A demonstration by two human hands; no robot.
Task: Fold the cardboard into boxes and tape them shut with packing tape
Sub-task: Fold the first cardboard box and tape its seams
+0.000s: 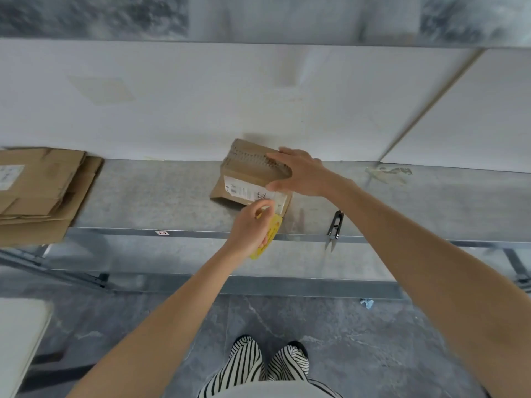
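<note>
Taping looked to be the step in hand. A small brown cardboard box with a white shipping label (244, 179) sat already folded up at the middle of a dull galvanised metal bench (158, 193), close to the back wall. The person's right hand (298, 173) lay spread wide on its top, fingers straight and thumb down the near face, pressing it steady. The left hand (250, 228) was curled round what appeared to be a yellow roll of packing tape (271, 235), thumb and forefinger pinched together just at the box's near edge; whether a tape end was between them could not be told. The next move would likely call for drawing tape across the seam while the box was held firm, then cutting it, and small black thread snips (335, 226) lay near on the right. A stack of flattened brown cardboard sheets (40, 191) waited at the bench's left end. Behind rose a plain white wall (201, 104); below lay a grey marbled floor (359, 340).
</note>
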